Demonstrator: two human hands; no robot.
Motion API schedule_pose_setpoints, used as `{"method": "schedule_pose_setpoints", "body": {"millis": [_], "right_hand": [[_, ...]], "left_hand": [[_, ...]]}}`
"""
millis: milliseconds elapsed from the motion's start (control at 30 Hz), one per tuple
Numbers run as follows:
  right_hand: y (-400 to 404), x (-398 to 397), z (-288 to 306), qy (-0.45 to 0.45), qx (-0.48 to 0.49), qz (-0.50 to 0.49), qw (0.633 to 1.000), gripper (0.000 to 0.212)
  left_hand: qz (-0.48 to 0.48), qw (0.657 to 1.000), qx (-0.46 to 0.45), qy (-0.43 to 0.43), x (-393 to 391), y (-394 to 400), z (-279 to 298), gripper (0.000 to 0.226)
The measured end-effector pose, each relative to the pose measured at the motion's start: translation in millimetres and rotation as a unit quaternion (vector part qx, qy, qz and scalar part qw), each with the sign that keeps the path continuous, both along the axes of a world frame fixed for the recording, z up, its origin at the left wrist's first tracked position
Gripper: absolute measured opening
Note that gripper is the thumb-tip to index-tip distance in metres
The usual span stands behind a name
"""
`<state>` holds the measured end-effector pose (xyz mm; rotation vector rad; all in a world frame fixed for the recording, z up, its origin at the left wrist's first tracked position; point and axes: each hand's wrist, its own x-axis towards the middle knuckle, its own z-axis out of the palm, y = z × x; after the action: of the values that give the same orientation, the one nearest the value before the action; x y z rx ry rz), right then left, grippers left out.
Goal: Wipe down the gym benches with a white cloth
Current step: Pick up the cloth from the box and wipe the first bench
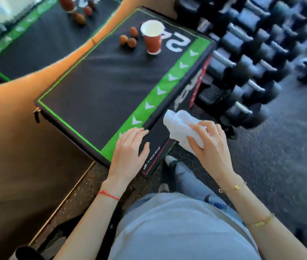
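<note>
At the far left, beyond your reach, a mirror panel (26, 34) leans behind an orange wall (8, 128) and shows a reflection of the black and green surface and some small brown fruits. Beside that wall sits the padded box you are working on, a black bench (96, 87) with a thin green outline, a broad green stripe (160, 87) of white arrowheads along its right edge, and large white digits near the far end. On its top, toward the far end, three small reddish-brown fruits (128, 38) lie close together, and just right of them a red paper cup (152, 37) with a white inside stands upright.

Your left hand (129, 149) rests on the near right corner of the bench, fingers laid flat over the green stripe and thumb pressed against the black side panel; it holds nothing. A red string bracelet (108, 195) circles that wrist.

Just right of it, your right hand (208, 145) grips the white cloth (181, 126), fingers curled round the bunched fabric, which presses against the bench's black side face below the stripe. Two gold bracelets (233, 188) sit on that forearm.

Below your hands you see your pale shirt (177, 228) and jeans, with one shoe (169, 160) on the dark speckled floor (271, 156). To the right, a rack of black dumbbells (243, 72) with silver handles runs alongside the bench.
</note>
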<state>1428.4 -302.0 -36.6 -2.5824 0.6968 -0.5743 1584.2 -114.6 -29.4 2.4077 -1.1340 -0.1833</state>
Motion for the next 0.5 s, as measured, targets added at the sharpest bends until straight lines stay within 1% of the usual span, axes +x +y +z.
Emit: {"method": "schedule_pose_setpoints", "body": {"millis": [200, 500], "right_hand": [[47, -98, 4, 0.013, -0.017, -0.144, 0.989, 0.026], [89, -239, 1, 0.011, -0.021, -0.316, 0.948, 0.023]], "left_hand": [[-0.131, 0.991, 0.004, 0.018, -43, -2, 5, 0.031], [-0.268, 0.963, -0.002, 0.029, -139, -27, 1, 0.03]]}}
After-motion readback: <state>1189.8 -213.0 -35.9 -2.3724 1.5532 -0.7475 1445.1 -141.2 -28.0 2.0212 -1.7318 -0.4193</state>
